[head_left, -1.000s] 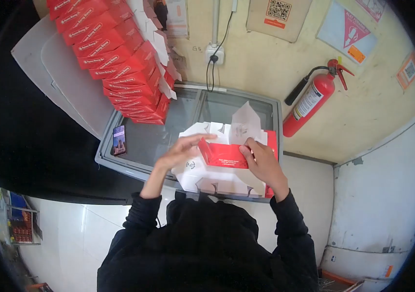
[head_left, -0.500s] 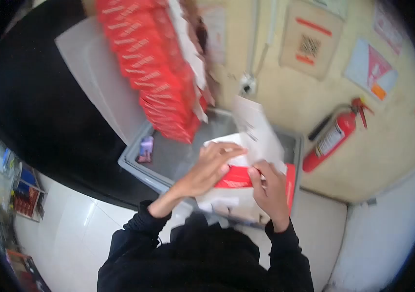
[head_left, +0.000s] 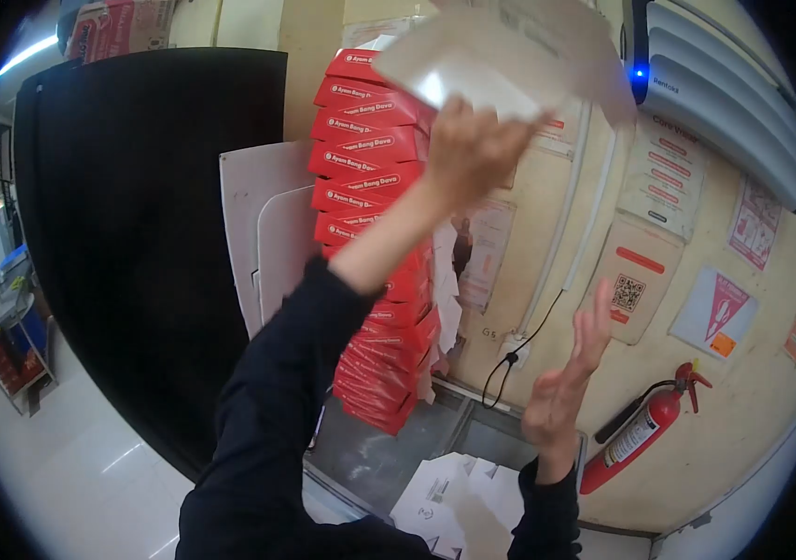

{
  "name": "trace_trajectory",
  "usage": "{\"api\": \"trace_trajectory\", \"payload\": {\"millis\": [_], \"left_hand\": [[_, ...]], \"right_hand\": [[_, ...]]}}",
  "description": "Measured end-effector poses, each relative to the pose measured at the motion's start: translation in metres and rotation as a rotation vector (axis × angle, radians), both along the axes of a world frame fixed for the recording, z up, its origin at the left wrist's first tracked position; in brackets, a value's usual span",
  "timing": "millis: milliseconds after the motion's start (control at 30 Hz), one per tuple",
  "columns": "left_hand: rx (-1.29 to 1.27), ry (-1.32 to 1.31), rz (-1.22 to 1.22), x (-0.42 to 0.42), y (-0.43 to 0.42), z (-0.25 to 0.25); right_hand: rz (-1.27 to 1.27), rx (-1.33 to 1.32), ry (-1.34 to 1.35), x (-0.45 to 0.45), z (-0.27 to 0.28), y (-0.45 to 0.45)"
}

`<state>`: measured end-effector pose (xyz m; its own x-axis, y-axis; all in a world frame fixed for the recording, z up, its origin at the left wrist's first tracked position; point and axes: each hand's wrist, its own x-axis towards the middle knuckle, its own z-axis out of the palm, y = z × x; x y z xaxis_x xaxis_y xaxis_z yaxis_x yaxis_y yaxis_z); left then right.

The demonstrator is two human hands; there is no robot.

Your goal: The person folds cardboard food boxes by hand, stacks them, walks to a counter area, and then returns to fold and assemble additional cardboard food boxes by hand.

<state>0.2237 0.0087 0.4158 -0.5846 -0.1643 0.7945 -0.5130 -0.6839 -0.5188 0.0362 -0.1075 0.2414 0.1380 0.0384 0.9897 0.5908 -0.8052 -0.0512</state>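
My left hand is raised high in front of the stack, its fingers curled at the lower edge of a blurred pale cardboard box. Motion smears that box, so its exact shape cannot be made out. Lower down on the right, my right hand is held up with fingers stretched out and nothing in it. Below it, white cardboard box blanks lie on the grey surface. A tall stack of red printed boxes stands just behind my left forearm.
White panels lean beside a large black panel on the left. A fire extinguisher hangs on the right wall, near posters and a cable. A grey wall unit with a blue light is at upper right.
My left hand has risen from the work surface to the top of the stack with a box. The right hand has let go of the cardboard and opened. The view has tilted up.
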Motion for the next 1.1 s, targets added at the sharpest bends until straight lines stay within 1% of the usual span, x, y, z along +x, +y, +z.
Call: {"api": "trace_trajectory", "payload": {"millis": [67, 133, 200, 300, 400, 500, 600, 667, 733, 833, 933, 1033, 1100], "left_hand": [[-0.079, -0.051, 0.036, 0.044, -0.008, 0.052], [-0.116, -0.118, 0.025, 0.085, -0.011, 0.090], [-0.157, -0.113, 0.008, 0.115, -0.014, 0.114], [-0.178, -0.009, 0.037, 0.169, -0.025, 0.139], [-0.153, 0.631, 0.149, 0.158, -0.009, 0.144], [-0.026, 0.958, -0.144, 0.181, 0.005, 0.172], [-0.090, 0.733, -0.169, 0.175, 0.044, 0.167], [-0.225, 0.512, -0.161, 0.203, 0.092, 0.161], [-0.174, 0.664, -0.173, 0.243, 0.140, 0.149], [0.124, 1.089, -0.168, 0.261, 0.180, 0.131], [-0.047, 1.034, -0.310, 0.278, 0.182, 0.120], [-0.050, 1.049, -0.452, 0.276, 0.182, 0.119], [-0.057, 1.059, -0.418, 0.272, 0.183, 0.115]], "right_hand": [[-0.061, -0.030, 0.050, -0.001, -0.017, 0.004], [-0.112, -0.038, 0.115, -0.003, -0.039, 0.003], [-0.144, -0.014, 0.188, -0.007, -0.065, -0.002], [-0.208, 0.063, 0.280, -0.017, -0.106, -0.013], [-0.254, 0.211, 0.374, -0.025, -0.134, -0.020], [-0.297, 0.340, 0.419, -0.024, -0.143, -0.024], [-0.365, 0.344, 0.409, -0.013, -0.137, -0.026], [-0.340, 0.381, 0.380, -0.005, -0.131, -0.024], [-0.304, 0.416, 0.357, 0.005, -0.125, -0.022], [-0.237, 0.450, 0.348, 0.019, -0.118, -0.016], [-0.208, 0.423, 0.333, 0.029, -0.112, -0.012], [-0.211, 0.417, 0.346, 0.033, -0.110, -0.006], [-0.208, 0.425, 0.371, 0.033, -0.112, -0.004]]}}
